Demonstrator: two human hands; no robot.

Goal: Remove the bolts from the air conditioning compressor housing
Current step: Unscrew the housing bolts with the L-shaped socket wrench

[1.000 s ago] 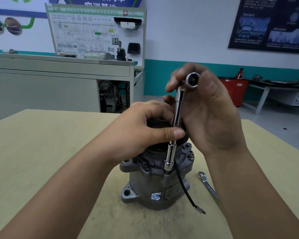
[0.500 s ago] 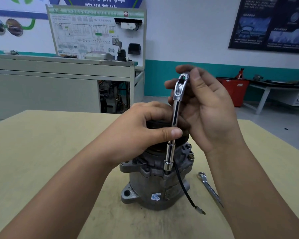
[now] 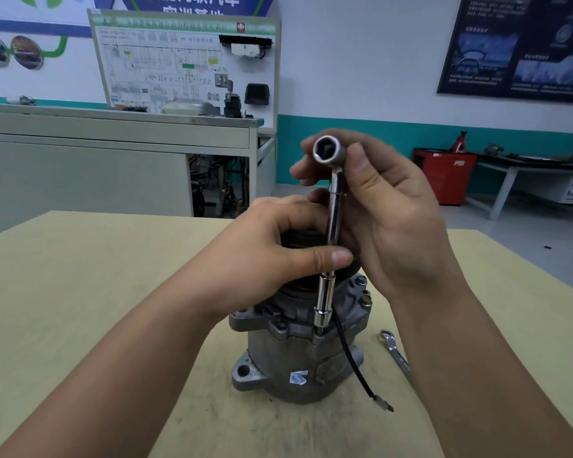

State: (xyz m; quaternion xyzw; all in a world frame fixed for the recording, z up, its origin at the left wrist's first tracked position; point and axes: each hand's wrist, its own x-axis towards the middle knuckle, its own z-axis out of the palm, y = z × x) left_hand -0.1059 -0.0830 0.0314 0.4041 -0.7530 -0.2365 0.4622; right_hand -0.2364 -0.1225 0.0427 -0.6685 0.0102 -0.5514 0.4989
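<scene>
With the left grip (image 3: pixel 272 249), clasps the top of the air conditioning compressor (image 3: pixel 288 358) standing upright on the counter (image 3: pixel 80 292), thumb pressed to the socket wrench (image 3: pixel 334 223) set upright on the housing flange. Pinches the wrench's upper socket end in the right grip (image 3: pixel 397 219); spanner (image 3: pixel 398 355) lying flat just right.

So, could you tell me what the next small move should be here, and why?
Probably turn the socket wrench counter-clockwise with the right hand: its lower socket is seated on the compressor housing, and the left hand steadies the shaft.
</scene>
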